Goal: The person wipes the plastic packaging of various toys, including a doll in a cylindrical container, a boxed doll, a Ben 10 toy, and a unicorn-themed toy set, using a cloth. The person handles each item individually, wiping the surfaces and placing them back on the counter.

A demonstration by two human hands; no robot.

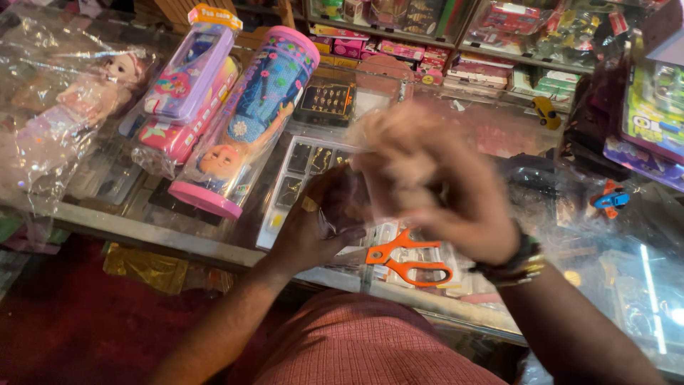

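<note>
Left hand (313, 232): over the near edge of the glass table (142, 232), fingers curled round a crumpled piece of clear plastic wrap (349, 203); a gold ring on one finger.
Right hand (434, 185): raised just beside the left hand, blurred; whether its fingers grip anything cannot be told. Bracelets on the wrist.
Clear plastic wrap: between the two hands, above the table's near edge.
Scissors (406, 262): orange-handled, lying flat on the table near its near edge, below the hands.
Doll tube (246, 121): pink-capped clear cylinder with a doll inside, lying slantwise towards the table's left side.
Boxed toy (182, 85): purple and pink, just left of the tube.
Wrapped doll (85, 96): in clear film, at the far left corner.
</note>
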